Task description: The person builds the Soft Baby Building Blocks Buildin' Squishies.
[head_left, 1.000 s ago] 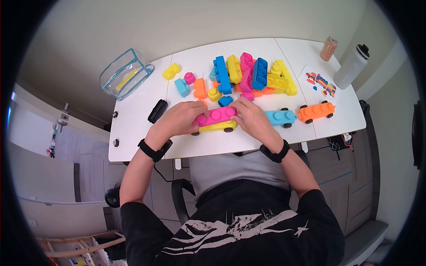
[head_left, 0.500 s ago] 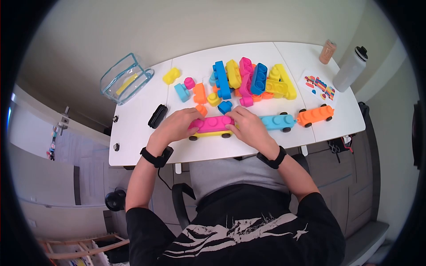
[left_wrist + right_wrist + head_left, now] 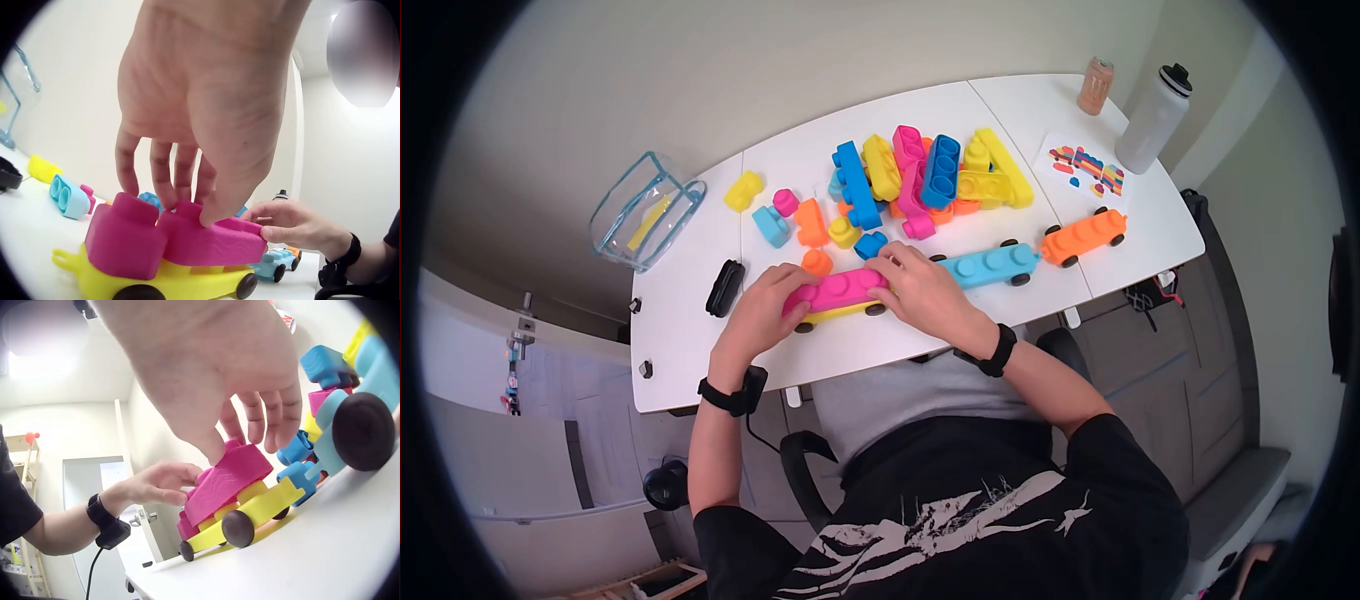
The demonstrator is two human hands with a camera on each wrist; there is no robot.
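Note:
A long pink brick (image 3: 228, 483) lies along the top of a yellow wheeled car (image 3: 269, 507). Its right end is lifted, and yellow studs show under it in the right wrist view. A small pink brick (image 3: 124, 237) sits on the car's left end, beside the long one. My left hand (image 3: 752, 308) grips the long brick near its left part, thumb on the near side and fingers beyond. My right hand (image 3: 928, 292) pinches its right end between thumb and fingers. To the right, a light blue car (image 3: 990, 266) links to an orange car (image 3: 1086, 238).
Behind the hands lies a heap of bricks, with a blue brick (image 3: 857, 186) in it. A black case (image 3: 725, 288) and a clear bag (image 3: 640, 215) are at left. A picture card (image 3: 1080, 180), a can (image 3: 1096, 88) and a bottle (image 3: 1152, 122) stand right.
The head view has turned, so the table appears shifted to the left and tilted. Both hands keep hold of the long pink brick over the yellow car.

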